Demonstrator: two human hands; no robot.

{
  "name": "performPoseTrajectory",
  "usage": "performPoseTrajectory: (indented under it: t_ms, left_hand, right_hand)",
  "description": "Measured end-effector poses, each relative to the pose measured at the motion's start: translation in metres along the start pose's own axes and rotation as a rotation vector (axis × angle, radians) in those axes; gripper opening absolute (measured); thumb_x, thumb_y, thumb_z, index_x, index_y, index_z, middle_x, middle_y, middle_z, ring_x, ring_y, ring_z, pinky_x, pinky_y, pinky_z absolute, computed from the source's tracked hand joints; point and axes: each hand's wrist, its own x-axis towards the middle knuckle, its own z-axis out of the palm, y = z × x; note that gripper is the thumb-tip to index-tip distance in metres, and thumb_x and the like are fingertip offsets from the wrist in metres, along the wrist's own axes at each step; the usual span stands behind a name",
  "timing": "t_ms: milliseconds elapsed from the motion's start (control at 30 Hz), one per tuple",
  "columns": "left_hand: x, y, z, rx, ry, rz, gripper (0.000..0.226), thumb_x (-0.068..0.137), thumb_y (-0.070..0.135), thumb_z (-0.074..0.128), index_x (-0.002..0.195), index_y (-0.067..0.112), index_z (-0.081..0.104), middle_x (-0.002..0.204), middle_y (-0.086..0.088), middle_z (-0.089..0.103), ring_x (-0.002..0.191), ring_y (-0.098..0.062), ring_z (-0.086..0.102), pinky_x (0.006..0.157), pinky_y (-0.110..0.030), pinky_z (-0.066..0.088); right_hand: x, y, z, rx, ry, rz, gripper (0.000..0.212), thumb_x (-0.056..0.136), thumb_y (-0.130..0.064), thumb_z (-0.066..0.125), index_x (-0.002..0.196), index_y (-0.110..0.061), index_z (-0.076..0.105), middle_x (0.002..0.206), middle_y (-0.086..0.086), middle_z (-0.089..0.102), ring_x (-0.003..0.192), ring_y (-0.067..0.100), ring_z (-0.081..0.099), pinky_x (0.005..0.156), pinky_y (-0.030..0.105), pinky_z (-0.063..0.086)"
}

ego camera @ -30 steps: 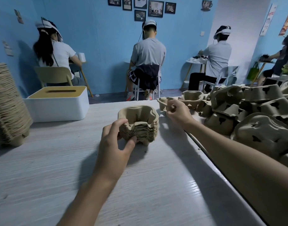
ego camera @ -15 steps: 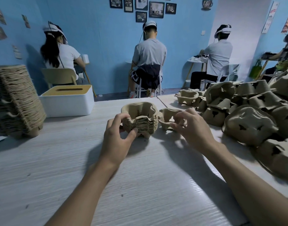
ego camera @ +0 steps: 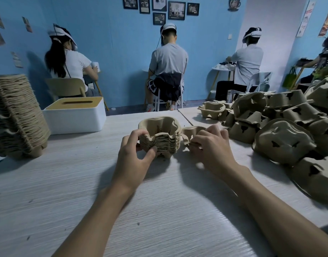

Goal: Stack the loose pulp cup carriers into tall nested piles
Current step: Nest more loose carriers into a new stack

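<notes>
pale wood-grain table (ego camera: 48, 191) fills the foreground. on it, left & toward the far edge, a white rectangular box w/ a yellow slotted lid (ego camera: 74, 117). bg: blue painted wall (ego camera: 113, 52) w/ a cluster of black-framed pictures (ego camera: 176, 10). three seated people, backs turned, in white head rigs: one on a beige chair (ego camera: 65, 87), one in a grey tee (ego camera: 168, 60), one in a white shirt (ego camera: 248, 62) at a small round white table (ego camera: 222, 68). green bag (ego camera: 289, 78) far right.

The left hand (ego camera: 133, 160) grips a short nested stack (ego camera: 160, 138); the right hand (ego camera: 213, 151) holds a single carrier (ego camera: 192, 132) beside it.
</notes>
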Motion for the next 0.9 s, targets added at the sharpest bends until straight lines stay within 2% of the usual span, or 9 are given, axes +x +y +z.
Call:
performPoseTrajectory:
  t_ms: [167,267,333,400,533,633,733,800,900]
  left_hand:
    - [-0.002,0.004,0.0,0.009,-0.021,0.018,0.039,0.089,0.017,0.073,0.117,0.035,0.054,0.119,0.0,0.055,0.106,0.006,0.057,0.095,-0.021,0.051]
    - [-0.003,0.007,0.003,0.006,-0.049,0.04,0.041,0.088,0.017,0.074,0.118,0.037,0.054,0.119,0.001,0.055,0.107,-0.001,0.058,0.096,-0.029,0.053]
    - [-0.005,0.01,0.007,0.003,-0.081,0.063,0.043,0.088,0.019,0.074,0.119,0.039,0.053,0.119,0.002,0.055,0.108,-0.007,0.06,0.096,-0.037,0.054]
    - [-0.006,0.011,0.01,-0.022,-0.117,0.084,0.042,0.088,0.027,0.074,0.121,0.041,0.052,0.119,0.003,0.055,0.11,-0.012,0.061,0.096,-0.041,0.054]
    - [-0.007,0.013,0.012,-0.057,-0.146,0.069,0.046,0.081,0.044,0.069,0.122,0.045,0.048,0.119,0.001,0.056,0.11,-0.016,0.063,0.094,-0.043,0.055]
    - [-0.008,0.015,0.012,-0.067,-0.15,0.052,0.064,0.086,0.03,0.076,0.128,0.048,0.031,0.115,0.008,0.059,0.104,-0.007,0.064,0.09,-0.035,0.054]
    - [-0.01,0.016,0.012,-0.055,-0.155,0.019,0.09,0.085,0.02,0.077,0.137,0.059,0.015,0.121,0.009,0.054,0.107,0.0,0.06,0.095,-0.028,0.05]
    - [-0.011,0.016,0.011,-0.075,-0.178,-0.001,0.091,0.086,0.019,0.077,0.135,0.068,0.018,0.13,0.005,0.053,0.111,-0.005,0.062,0.099,-0.03,0.049]
    - [-0.008,0.014,0.012,-0.055,-0.2,0.004,0.065,0.086,0.019,0.078,0.13,0.051,0.044,0.124,0.002,0.06,0.11,-0.012,0.065,0.099,-0.04,0.053]
  right_hand:
    - [0.004,0.005,-0.008,0.215,0.34,0.05,0.005,0.086,-0.008,0.071,0.088,-0.011,0.074,0.093,0.005,0.067,0.086,0.027,0.053,0.076,0.035,0.041]
    - [0.006,0.002,-0.015,0.321,0.537,0.067,0.006,0.089,-0.001,0.066,0.091,-0.005,0.071,0.095,0.009,0.064,0.091,0.028,0.054,0.079,0.03,0.043]
    - [0.007,-0.001,-0.019,0.412,0.588,0.006,0.007,0.091,-0.001,0.064,0.092,-0.002,0.07,0.098,0.01,0.063,0.093,0.028,0.055,0.077,0.039,0.05]
    - [0.006,-0.005,-0.019,0.477,0.569,-0.1,0.008,0.092,0.0,0.062,0.093,0.001,0.07,0.099,0.011,0.063,0.094,0.03,0.057,0.077,0.046,0.05]
    - [0.005,-0.01,-0.018,0.508,0.494,-0.213,0.01,0.09,0.008,0.059,0.092,0.003,0.068,0.1,0.012,0.062,0.094,0.031,0.057,0.078,0.046,0.049]
    - [0.002,-0.011,-0.02,0.514,0.438,-0.253,0.024,0.082,0.008,0.05,0.097,0.003,0.068,0.102,0.013,0.059,0.096,0.031,0.057,0.08,0.048,0.049]
    - [0.0,-0.014,-0.024,0.54,0.367,-0.22,0.037,0.076,-0.006,0.044,0.103,0.001,0.069,0.107,0.012,0.058,0.102,0.031,0.055,0.085,0.05,0.047]
    - [-0.003,-0.016,-0.023,0.565,0.321,-0.145,0.034,0.082,-0.016,0.044,0.099,-0.004,0.071,0.109,0.008,0.058,0.106,0.029,0.052,0.092,0.045,0.044]
    - [-0.008,-0.016,-0.016,0.585,0.132,-0.02,0.036,0.092,-0.037,0.046,0.104,-0.014,0.072,0.123,0.002,0.053,0.117,0.019,0.047,0.102,0.033,0.039]
